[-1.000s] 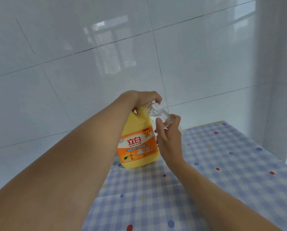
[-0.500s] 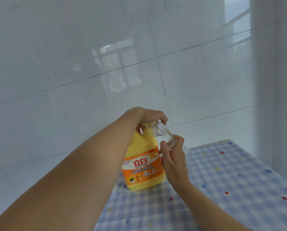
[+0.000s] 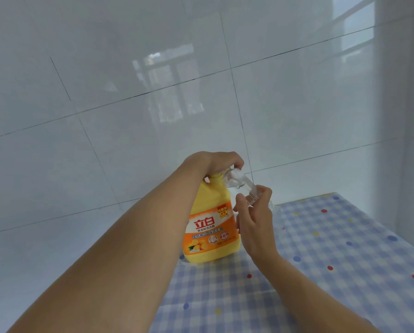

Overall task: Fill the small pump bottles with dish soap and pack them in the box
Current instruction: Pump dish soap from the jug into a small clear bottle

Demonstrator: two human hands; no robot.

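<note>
On the bench (image 3: 345, 236), 12 o'clock: soap jug (image 3: 210, 227) stood upright. Left hand (image 3: 216, 162) curled over its top. Right hand (image 3: 255, 219) pinched the small bottle (image 3: 241, 186), tilted, mouth against the jug's top. Best pumped slowly, mouth held snug.

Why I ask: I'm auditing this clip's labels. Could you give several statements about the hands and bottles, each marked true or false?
1. The large yellow plastic dish-soap jug stands upright on the blue checked tablecloth. True.
2. The left hand lies flat on the tablecloth. False: it curls over the jug's pump top.
3. The right hand holds a small clear plastic bottle tilted toward the pump. True.
4. The jug's label is green. False: it is mostly orange.
</note>
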